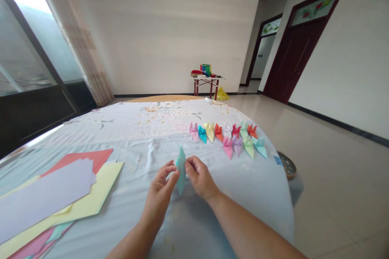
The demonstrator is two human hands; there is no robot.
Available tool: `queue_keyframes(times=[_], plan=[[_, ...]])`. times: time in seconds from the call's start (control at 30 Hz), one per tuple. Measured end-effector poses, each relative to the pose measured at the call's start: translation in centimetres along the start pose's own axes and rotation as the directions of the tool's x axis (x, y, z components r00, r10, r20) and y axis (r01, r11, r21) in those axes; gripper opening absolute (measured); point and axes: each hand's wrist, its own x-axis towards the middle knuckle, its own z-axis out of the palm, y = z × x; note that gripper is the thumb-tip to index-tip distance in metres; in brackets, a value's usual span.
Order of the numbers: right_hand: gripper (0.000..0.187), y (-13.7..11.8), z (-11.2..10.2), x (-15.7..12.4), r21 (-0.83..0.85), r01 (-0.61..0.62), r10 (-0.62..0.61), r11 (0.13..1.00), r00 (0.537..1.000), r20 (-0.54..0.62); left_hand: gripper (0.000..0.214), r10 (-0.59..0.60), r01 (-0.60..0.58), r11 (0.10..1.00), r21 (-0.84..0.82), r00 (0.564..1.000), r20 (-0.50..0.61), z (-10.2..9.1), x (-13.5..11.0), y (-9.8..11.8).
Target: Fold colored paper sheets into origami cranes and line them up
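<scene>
A folded teal paper piece (181, 170), narrow and pointed at both ends, stands upright between my two hands above the table. My left hand (160, 193) pinches its left edge with thumb and fingers. My right hand (197, 177) pinches its right edge, fingers curled. Beyond them, several finished folded paper figures (228, 136) in pink, teal, yellow, red, white, purple and green lie in two rows on the cloth.
A round table under a pale tablecloth (136, 129) holds a stack of coloured paper sheets (54, 194) at the left. A round dish (287, 165) sits on the floor by the table's right edge. A small red-legged side table (207, 81) stands at the far wall.
</scene>
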Motion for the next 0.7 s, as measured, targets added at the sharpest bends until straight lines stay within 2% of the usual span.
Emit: queue_keyframes(times=[0.1,0.17,0.37,0.57,0.7], plan=[[0.019,0.2,0.1,0.0,0.052,-0.016,0.015,0.998,0.999,0.029,0.03,-0.032,0.034,0.999,-0.034,0.999,0.035,0.2,-0.3,0.4],[0.02,0.4,0.1,-0.1,0.057,-0.025,0.023,0.998,0.999,0.033,0.031,-0.052,0.051,0.999,0.005,0.998,0.047,0.2,-0.4,0.6],[0.02,1.0,0.2,-0.1,0.046,-0.053,0.05,0.998,0.998,0.048,0.029,0.062,-0.058,0.98,0.191,0.998,-0.016,-0.4,0.0,-0.2],[0.02,0.9,0.4,-0.1,0.063,-0.074,0.072,0.995,0.997,0.041,0.032,0.144,-0.132,0.982,0.138,0.986,-0.081,-0.5,0.3,-0.6],[0.02,0.8,0.3,-0.1,0.035,-0.066,0.065,0.997,0.997,0.03,0.025,0.135,-0.124,0.957,0.264,0.99,-0.025,-0.7,0.3,-0.6]])
